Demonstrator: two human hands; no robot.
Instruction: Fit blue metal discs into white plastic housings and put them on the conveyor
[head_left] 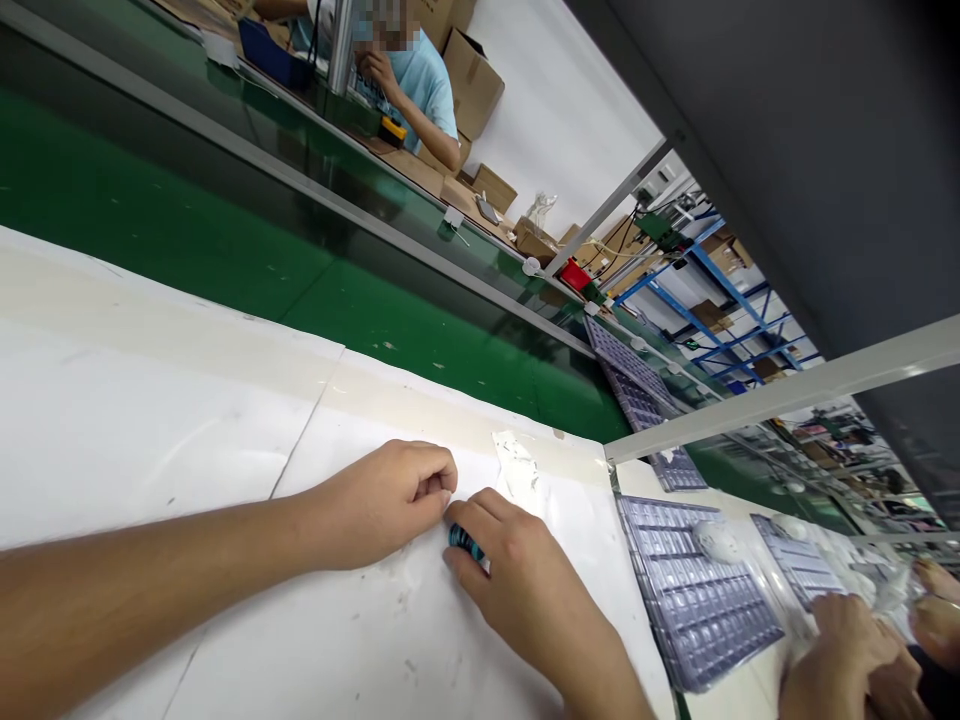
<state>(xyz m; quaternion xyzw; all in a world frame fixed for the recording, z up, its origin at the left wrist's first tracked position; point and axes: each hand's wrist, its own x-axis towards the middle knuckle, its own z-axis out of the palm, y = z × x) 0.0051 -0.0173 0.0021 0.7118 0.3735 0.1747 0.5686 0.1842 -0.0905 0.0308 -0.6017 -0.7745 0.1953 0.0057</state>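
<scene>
Over the white work surface (360,640), my right hand (517,560) curls around a small round object (465,541) with dark and teal bands. Much of that object is covered by the fingers, so its exact kind does not show. My left hand (390,500) is just to the left, its fingers bent in and its thumb and forefinger pinched together close to the banded object. Whatever sits in that pinch, if anything, is too small to make out.
Clear plastic compartment trays (697,590) lie to the right, one bearing a white bundle (718,541). A co-worker's hands (855,640) are at lower right. A white frame bar (787,385) crosses above the trays. Beyond the green conveyor belt (225,240) sits another person (420,90).
</scene>
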